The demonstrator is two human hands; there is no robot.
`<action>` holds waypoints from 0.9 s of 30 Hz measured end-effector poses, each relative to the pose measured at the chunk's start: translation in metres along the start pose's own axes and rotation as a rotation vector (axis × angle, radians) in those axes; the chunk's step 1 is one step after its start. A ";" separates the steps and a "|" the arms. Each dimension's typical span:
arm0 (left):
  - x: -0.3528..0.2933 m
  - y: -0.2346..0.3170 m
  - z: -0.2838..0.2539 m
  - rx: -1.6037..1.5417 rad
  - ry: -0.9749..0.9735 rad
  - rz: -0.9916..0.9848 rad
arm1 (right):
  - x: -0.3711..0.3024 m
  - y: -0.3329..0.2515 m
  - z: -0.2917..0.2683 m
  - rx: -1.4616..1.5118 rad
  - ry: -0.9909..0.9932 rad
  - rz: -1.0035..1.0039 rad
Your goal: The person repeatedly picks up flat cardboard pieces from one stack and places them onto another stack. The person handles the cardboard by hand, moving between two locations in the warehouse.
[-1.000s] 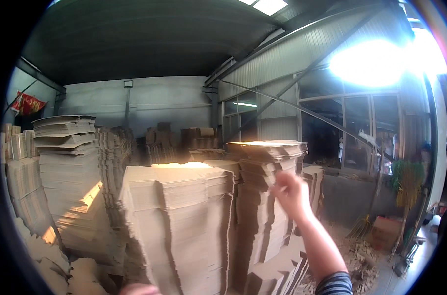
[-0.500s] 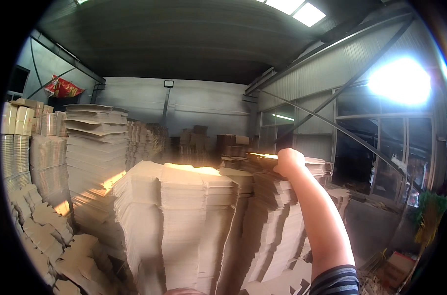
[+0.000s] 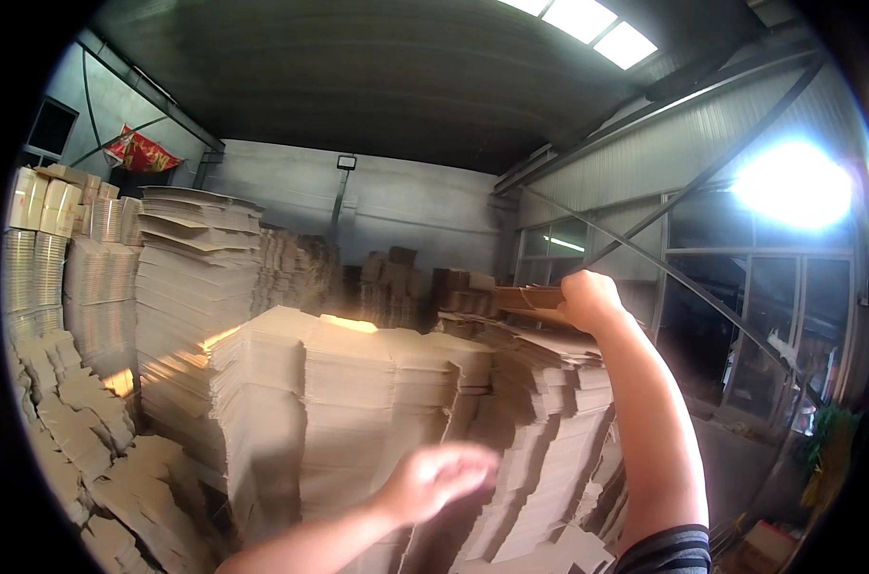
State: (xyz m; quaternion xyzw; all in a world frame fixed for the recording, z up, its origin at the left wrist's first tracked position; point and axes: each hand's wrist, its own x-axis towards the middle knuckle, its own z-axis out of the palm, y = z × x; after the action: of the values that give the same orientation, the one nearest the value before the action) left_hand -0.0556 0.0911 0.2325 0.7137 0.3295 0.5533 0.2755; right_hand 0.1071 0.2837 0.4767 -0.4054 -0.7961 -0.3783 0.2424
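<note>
My right hand (image 3: 590,299) is closed on the edge of a flat cardboard sheet (image 3: 532,299) at the top of the right-hand stack (image 3: 539,411). The sheet is tilted up, its near part above the pile; the fingers' far side is hidden. Lower and to the left, my left hand (image 3: 441,481) hangs in the air before the stacks with nothing in it. Its fingers point right, stretched out and a little blurred by motion. Behind it rises a tall middle stack of cardboard sheets (image 3: 348,383).
A taller cardboard stack (image 3: 190,277) rises at the left, with bundled cardboard (image 3: 34,273) beyond it. Loose cut sheets (image 3: 147,488) lie in piles at the lower left. Windows and slanted metal braces (image 3: 683,273) line the right wall, near a red box (image 3: 769,545).
My left hand has come into view from the lower edge. My right hand has raised the cardboard sheet off the stack. The view has shifted slightly.
</note>
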 end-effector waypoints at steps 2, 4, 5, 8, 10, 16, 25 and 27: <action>0.068 0.015 0.006 -0.294 0.114 0.063 | -0.004 0.012 -0.001 0.012 0.028 -0.018; 0.139 0.020 0.016 -0.592 0.107 -0.001 | -0.014 0.031 0.003 -0.012 0.026 -0.006; 0.175 0.016 0.020 -0.678 0.154 -0.061 | -0.020 0.039 0.003 0.011 0.045 -0.001; 0.242 0.035 0.036 -0.785 0.332 -0.169 | -0.039 0.055 -0.013 0.061 0.148 -0.020; 0.266 0.037 0.048 -0.858 0.305 -0.146 | -0.053 0.060 -0.011 0.088 0.208 -0.059; 0.278 0.022 0.102 -1.053 0.328 -0.156 | -0.119 0.063 -0.001 0.102 0.181 -0.058; 0.262 0.001 0.146 -1.195 0.238 0.100 | -0.216 0.049 0.005 0.119 0.386 0.002; 0.225 0.005 0.146 -1.181 0.206 0.103 | -0.254 0.038 -0.018 0.220 0.494 0.002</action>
State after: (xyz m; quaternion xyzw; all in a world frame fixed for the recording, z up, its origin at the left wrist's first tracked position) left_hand 0.1257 0.2579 0.3389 0.3978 -0.0436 0.7218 0.5646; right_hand 0.2805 0.1671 0.3269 -0.2726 -0.7487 -0.3770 0.4721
